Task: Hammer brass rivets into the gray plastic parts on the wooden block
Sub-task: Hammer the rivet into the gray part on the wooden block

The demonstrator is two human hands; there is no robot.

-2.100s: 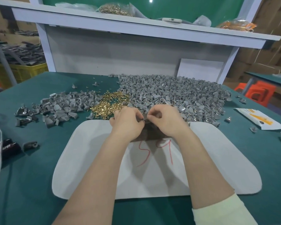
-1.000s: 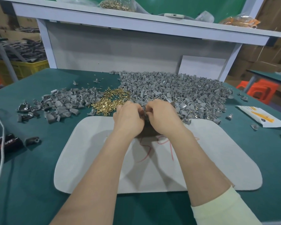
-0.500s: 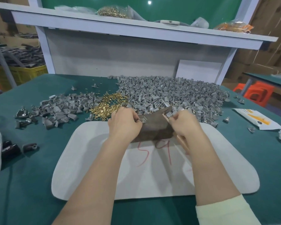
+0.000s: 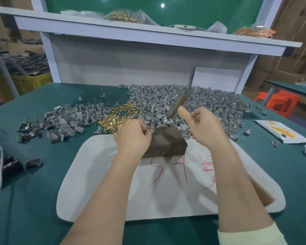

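Gripping the hammer [image 4: 177, 103] by its wooden handle in the right hand [image 4: 205, 128], with fingers curled round it and the metal head held high and tilted beyond the far edge of the wooden block [image 4: 166, 144]. Pinching a gray plastic part [image 4: 150, 129] with the left hand [image 4: 131, 137] against the block's far left corner, with fingertips closed about it. Cannot tell whether a rivet already sits in it, being small and half hidden. Set on the white board [image 4: 148, 188] on the green desk [image 4: 25, 200], with the loose brass rivets [image 4: 120, 114] just beyond the left hand, the big heap of gray parts [image 4: 201, 101] behind, and a smaller heap [image 4: 67, 121] well off to the left. Judged as the striking step, poised but not yet landed. Calls next for bringing the head straight down onto the rivet at the pinched part, short and square. Calls also for keeping the left fingertips low and clear of the strike, and for holding the part flat, so as not to skid it or bend the rivet.
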